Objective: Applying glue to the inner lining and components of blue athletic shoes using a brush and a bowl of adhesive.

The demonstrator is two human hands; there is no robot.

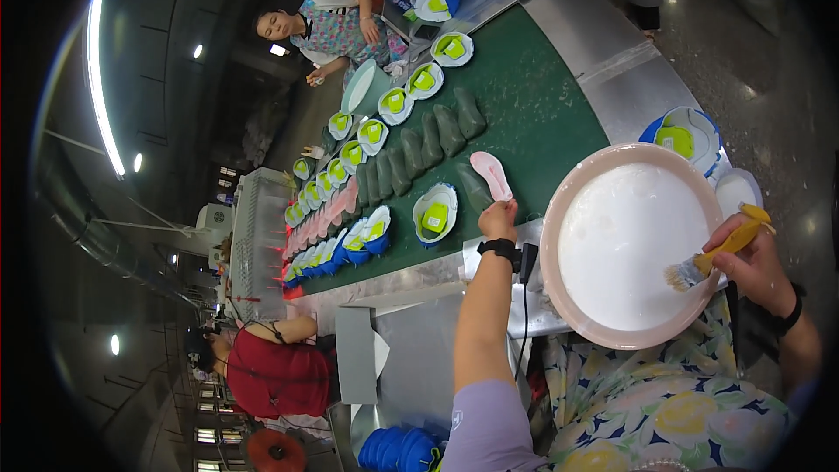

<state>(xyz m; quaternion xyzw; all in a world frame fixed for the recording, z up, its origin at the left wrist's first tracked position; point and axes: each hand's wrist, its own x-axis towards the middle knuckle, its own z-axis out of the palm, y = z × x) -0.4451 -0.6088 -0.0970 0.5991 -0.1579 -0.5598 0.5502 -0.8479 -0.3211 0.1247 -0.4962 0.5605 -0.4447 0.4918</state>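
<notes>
Reaching over the near edge of the green belt, my left hand (498,220) is closed on the near end of a pink shoe sole (491,174). A dark green sole (473,187) lies just left of it. My right hand (753,264) grips the yellow handle of a paintbrush (738,240). The bristles are over the right side of a wide pinkish basin (554,284) with white liquid in it. A shoe upper (433,214) with a lime-green inside sits on the belt, left of my left hand.
Rows of dark green soles (412,151), pink soles and shoe uppers (424,80) run along the belt (542,87). Another upper (686,138) stands behind the basin. One person (350,26) works across the belt by a pale basin (364,89); another in red (278,367) is at the left.
</notes>
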